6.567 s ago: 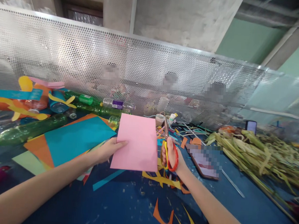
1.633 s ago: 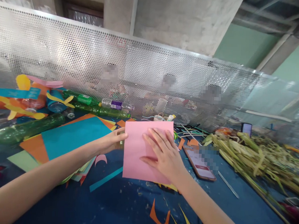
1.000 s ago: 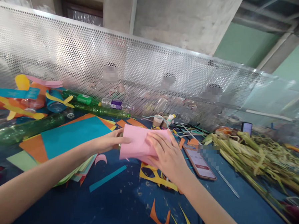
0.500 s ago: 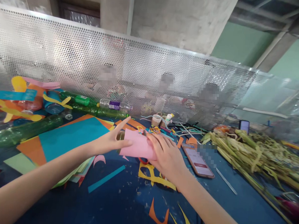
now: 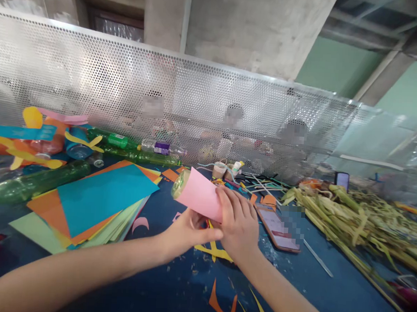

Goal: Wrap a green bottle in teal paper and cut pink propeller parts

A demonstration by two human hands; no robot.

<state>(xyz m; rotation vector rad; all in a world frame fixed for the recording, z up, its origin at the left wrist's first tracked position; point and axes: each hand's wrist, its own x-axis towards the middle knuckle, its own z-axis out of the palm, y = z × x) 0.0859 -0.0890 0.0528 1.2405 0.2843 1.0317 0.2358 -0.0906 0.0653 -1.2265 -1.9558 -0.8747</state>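
Note:
A clear greenish plastic bottle [image 5: 181, 184] lies tilted between my hands, its base pointing up and left. Pink paper [image 5: 203, 193] is wrapped around its side. My right hand [image 5: 238, 218] curls over the right end of the wrapped bottle, fingers on top of the paper. From below, my left hand [image 5: 193, 234] grips the same end, its thumb stretched toward my right hand. The bottle's other end is hidden by my hands. Yellow cut paper [image 5: 213, 253] lies on the table just beneath, partly covered.
Stacked coloured sheets [image 5: 104, 197] lie on the blue table [image 5: 145, 287] at left, near plastic bottles [image 5: 49, 180] and paper-trimmed bottle crafts [image 5: 48, 138]. A phone [image 5: 278, 229] and dried stalks [image 5: 352, 219] are at right. Behind stands a perforated metal screen [image 5: 205, 90], with people beyond.
The wrapped bottle has tilted, its base end rising. My left hand has moved from the base end to underneath, near my right hand. My left forearm now covers the blue strip's place.

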